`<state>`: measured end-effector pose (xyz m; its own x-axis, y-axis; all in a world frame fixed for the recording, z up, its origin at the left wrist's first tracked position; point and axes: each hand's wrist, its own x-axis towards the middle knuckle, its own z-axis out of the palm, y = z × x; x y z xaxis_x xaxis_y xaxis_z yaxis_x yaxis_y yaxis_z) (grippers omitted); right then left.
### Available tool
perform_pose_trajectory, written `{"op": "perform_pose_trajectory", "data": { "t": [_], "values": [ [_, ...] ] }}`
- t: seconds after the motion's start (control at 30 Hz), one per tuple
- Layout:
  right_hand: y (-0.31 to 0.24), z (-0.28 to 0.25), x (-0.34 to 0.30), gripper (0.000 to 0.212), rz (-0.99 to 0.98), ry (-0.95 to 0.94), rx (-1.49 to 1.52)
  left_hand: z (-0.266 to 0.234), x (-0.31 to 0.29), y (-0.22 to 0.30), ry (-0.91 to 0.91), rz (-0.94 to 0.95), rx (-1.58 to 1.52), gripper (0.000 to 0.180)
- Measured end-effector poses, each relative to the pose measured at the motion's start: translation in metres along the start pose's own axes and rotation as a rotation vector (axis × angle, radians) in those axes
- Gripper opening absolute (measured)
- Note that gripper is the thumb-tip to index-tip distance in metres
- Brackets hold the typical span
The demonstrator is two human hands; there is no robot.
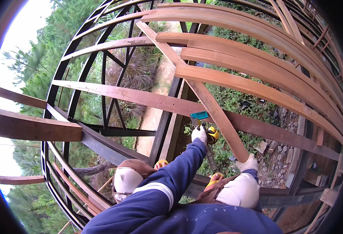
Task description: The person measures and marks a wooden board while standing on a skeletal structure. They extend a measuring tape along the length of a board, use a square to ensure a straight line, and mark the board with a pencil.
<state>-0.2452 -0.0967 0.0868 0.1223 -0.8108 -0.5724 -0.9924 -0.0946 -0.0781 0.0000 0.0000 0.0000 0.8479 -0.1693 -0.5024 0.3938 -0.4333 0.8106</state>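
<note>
My left hand (199, 133), in a white glove, is closed around a try square with a teal stock (199, 115). A yellow and black tape measure (213, 135) sits against the same hand; whether the fingers also hold it is hard to tell. With the fingers of my gloved right hand (248, 163) I grip the near end of a wooden plank (208, 97). This plank slants away to the far left, crossing over a reddish beam (152, 100) and reaching past the ends of several other boards.
Several long boards (249, 50) lie side by side at the upper right. Black metal framing (165, 126) has open gaps, with plants and rubble (277, 156) far below. A thick beam (35, 124) juts in at left. My knees (130, 181) and sandalled feet are close.
</note>
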Motion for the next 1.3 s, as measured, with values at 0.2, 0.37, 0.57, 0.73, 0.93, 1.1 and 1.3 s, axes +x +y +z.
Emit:
{"op": "perform_pose_trajectory", "data": {
  "t": [0.2,0.37,0.57,0.73,0.93,1.1,1.3],
  "values": [
    [0.026,0.015,0.029,0.062,-0.321,0.216,0.067,0.015,0.009,0.000,-0.152,-0.088,-0.132,0.034],
    [0.066,0.030,0.012,0.066,-0.076,0.071,0.083,0.029,-0.020,-0.005,-0.147,-0.067,-0.142,0.032],
    [0.065,0.039,-0.023,0.069,0.000,0.024,0.066,0.039,0.009,-0.028,-0.127,-0.017,-0.079,0.032],
    [0.072,0.037,-0.025,0.070,-0.027,0.040,0.085,0.022,0.025,-0.023,-0.093,0.002,-0.014,0.031],
    [0.093,0.048,-0.044,0.072,-0.036,-0.003,0.111,0.011,0.032,-0.019,-0.162,-0.052,-0.156,0.029],
    [0.060,0.060,-0.046,0.073,-0.064,-0.073,0.141,0.004,0.013,-0.012,-0.106,0.039,0.032,0.028],
    [-0.045,0.078,-0.044,0.075,-0.340,-0.283,0.267,-0.026,0.054,-0.039,0.062,0.072,0.167,0.032]
  ]
}}
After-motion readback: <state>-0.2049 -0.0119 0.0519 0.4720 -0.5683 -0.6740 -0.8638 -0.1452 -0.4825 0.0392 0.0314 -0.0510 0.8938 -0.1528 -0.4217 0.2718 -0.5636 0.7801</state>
